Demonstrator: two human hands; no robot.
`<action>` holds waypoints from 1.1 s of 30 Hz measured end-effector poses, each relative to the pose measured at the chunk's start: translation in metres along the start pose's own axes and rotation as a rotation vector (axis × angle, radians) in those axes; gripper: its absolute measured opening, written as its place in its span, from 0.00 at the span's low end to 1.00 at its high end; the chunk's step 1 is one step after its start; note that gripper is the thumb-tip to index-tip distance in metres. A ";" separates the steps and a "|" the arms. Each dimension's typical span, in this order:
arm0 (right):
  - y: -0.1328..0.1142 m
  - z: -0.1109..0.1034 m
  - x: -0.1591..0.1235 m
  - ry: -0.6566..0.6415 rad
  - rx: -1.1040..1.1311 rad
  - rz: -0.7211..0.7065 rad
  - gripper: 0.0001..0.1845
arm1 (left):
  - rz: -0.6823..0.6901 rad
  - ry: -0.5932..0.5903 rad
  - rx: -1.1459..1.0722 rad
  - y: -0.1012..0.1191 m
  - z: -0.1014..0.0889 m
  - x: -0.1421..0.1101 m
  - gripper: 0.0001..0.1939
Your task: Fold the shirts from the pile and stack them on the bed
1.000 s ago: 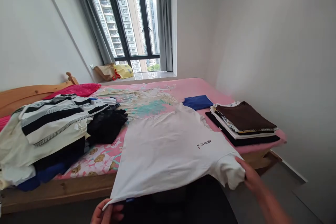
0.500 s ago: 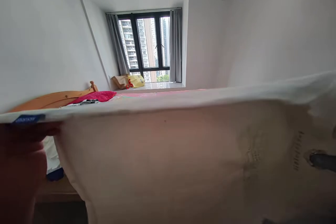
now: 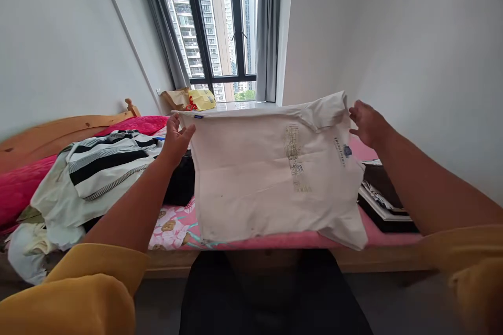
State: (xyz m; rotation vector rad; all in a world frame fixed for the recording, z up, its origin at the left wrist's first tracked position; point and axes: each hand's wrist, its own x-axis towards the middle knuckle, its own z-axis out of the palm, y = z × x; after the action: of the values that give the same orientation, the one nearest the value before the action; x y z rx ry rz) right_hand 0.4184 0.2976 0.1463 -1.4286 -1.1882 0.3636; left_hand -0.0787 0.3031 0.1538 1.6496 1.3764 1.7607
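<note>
One white shirt [image 3: 251, 167], its print [image 3: 294, 159] illegible, folded stack [image 3: 379, 183] partly hidden

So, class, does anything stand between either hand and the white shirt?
Nothing visible: the left hand holds a corner of the shirt, and the right hand is beside its other upper end, though contact there is unclear.

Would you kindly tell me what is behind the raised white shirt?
Below and right of the white shirt, pink bedding shows; whatever lies directly behind it is covered and cannot be seen.
</note>
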 end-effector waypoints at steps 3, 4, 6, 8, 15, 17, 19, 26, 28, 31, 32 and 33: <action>0.059 0.019 -0.042 -0.056 0.021 0.163 0.31 | -0.068 -0.150 0.118 -0.054 0.000 -0.036 0.31; 0.085 0.018 -0.063 -0.057 0.000 0.194 0.28 | -0.092 -0.222 0.204 -0.077 -0.006 -0.056 0.30; 0.139 0.010 -0.110 -0.047 -0.044 0.270 0.23 | -0.180 -0.328 0.368 -0.129 -0.027 -0.104 0.30; 0.191 -0.003 -0.160 -0.002 -0.102 0.381 0.22 | -0.348 -0.375 0.476 -0.179 -0.051 -0.150 0.30; 0.277 -0.018 -0.262 0.079 -0.015 0.348 0.31 | -0.396 -0.456 0.843 -0.230 -0.063 -0.207 0.27; 0.275 -0.009 -0.264 0.084 -0.025 0.311 0.33 | -0.473 -0.512 0.927 -0.217 -0.046 -0.202 0.27; 0.268 -0.001 -0.261 0.097 -0.069 0.302 0.35 | -0.525 -0.528 0.944 -0.206 -0.030 -0.198 0.27; 0.249 0.007 -0.231 0.128 -0.248 0.431 0.34 | -0.762 -0.373 0.458 -0.202 -0.018 -0.193 0.18; 0.241 0.000 -0.219 0.112 -0.304 0.424 0.28 | -0.831 -0.311 0.295 -0.203 -0.022 -0.193 0.17; 0.222 -0.010 -0.205 0.210 -0.348 0.260 0.19 | -0.922 -0.212 0.112 -0.203 -0.029 -0.195 0.18; 0.216 -0.012 -0.203 0.253 -0.361 0.165 0.17 | -0.940 -0.192 0.077 -0.203 -0.032 -0.195 0.19; 0.212 -0.014 -0.202 0.262 -0.372 0.075 0.15 | -0.950 -0.188 0.059 -0.205 -0.034 -0.196 0.19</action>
State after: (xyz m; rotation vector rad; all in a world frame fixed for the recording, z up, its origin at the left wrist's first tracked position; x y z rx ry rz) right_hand 0.4357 0.1698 -0.1168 -1.7845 -1.0225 0.0005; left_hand -0.1304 0.2276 -0.1170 0.8702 1.7114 0.9853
